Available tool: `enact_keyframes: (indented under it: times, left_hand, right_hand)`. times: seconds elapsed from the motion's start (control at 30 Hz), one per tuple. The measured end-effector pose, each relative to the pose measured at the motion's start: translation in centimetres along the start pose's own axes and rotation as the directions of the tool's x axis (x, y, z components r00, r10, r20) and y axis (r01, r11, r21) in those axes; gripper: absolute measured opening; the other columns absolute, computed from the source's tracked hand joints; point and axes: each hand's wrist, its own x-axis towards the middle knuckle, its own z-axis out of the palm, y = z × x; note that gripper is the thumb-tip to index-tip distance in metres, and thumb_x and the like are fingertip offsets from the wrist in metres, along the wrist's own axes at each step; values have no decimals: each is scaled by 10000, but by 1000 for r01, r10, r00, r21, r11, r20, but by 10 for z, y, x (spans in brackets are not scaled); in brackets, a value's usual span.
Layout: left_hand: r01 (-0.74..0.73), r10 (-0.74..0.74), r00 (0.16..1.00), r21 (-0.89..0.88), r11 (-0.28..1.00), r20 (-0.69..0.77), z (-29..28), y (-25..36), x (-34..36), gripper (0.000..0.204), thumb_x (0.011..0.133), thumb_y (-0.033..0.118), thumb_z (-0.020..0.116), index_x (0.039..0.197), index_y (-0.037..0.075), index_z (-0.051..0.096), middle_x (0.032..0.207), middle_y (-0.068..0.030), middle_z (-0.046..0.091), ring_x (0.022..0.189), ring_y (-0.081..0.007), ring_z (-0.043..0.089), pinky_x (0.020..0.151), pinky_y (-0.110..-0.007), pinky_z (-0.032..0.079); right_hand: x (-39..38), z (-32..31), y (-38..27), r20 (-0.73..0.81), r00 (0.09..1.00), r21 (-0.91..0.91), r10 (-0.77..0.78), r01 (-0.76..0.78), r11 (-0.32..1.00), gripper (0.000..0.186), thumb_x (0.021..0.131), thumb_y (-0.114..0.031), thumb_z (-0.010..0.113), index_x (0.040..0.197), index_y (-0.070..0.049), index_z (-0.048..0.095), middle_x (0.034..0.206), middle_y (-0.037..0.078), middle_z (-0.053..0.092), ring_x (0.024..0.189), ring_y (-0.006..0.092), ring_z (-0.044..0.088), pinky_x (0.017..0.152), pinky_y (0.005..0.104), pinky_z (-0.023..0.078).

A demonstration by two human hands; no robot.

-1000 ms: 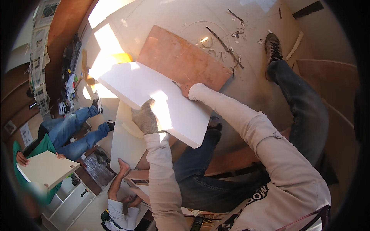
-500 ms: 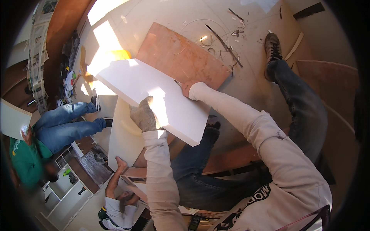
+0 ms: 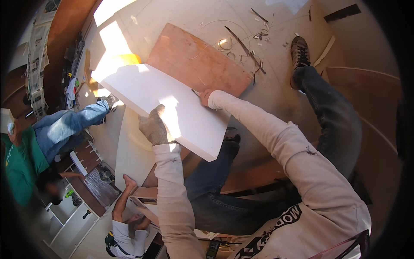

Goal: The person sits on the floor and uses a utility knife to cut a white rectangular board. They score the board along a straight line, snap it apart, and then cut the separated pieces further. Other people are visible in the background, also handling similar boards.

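A thick white board (image 3: 198,125) lies slanted across the middle, held between my hands. My left hand (image 3: 153,125), in a knitted glove, is shut on the board's near long edge, thumb on the face in a patch of sunlight. At the far edge, my bare right hand (image 3: 206,96) has its fingers closed round a thin tool (image 3: 195,91), too small to identify, touching or very near the board. Behind the board lies a flat reddish-brown panel (image 3: 194,52). A curved cream panel (image 3: 127,159) lies under and beside it.
A co-worker in green (image 3: 23,159) is at left with a light panel (image 3: 6,121); another in white (image 3: 129,237) is below. Dark strips (image 3: 243,47) and scraps litter the floor. A yellow object (image 3: 129,58) sits behind my board. Shelving (image 3: 82,220) stands lower left.
My hands and the board have shifted slightly left and up in the picture. The co-worker in green has moved leftward, the panel they hold now mostly out at the left rim.
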Motion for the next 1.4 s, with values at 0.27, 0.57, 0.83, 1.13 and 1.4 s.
enact_keyframes:
  times: [0.27,0.57,0.83,1.13,1.4]
  left_hand:
    - [-3,3,1000,55,998,-6,6,21,-14,409,741,-76,656,1137,-121,562,994,-187,657,799,-272,661,699,-338,548]
    - [-17,11,999,140,990,37,1,15,-6,240,763,31,695,935,-130,646,882,-175,675,717,-249,657,636,-345,549]
    - [20,-22,999,71,997,36,3,18,-15,230,782,53,680,893,-146,656,879,-187,676,712,-249,661,616,-343,559]
    - [7,-12,998,94,996,56,3,23,-14,230,781,15,668,919,-165,632,826,-169,661,710,-250,656,625,-341,553]
    - [8,-9,997,7,1000,80,6,27,-21,204,786,-13,647,945,-134,606,872,-180,647,647,-251,647,596,-341,551]
  right_hand:
    - [-23,11,20,62,998,-14,-10,11,1000,469,951,-199,289,1344,-42,492,1368,205,522,1224,372,538,1044,443,424]
    - [-51,51,61,-27,985,-88,-169,166,982,520,945,-186,315,1452,-74,352,1212,278,595,1101,433,604,964,492,467]
    - [-102,28,58,74,997,-59,13,-9,998,469,1007,-282,275,1313,-13,508,1317,219,559,1193,395,556,1009,468,449]
    - [-56,-20,-8,-25,999,97,26,-24,995,441,982,-213,298,1279,-42,576,1308,172,588,1193,360,569,1013,430,450]
    - [-20,-26,-12,7,1000,136,0,-1,991,489,978,-265,263,1290,-37,562,1302,192,579,1181,371,566,1016,428,445]
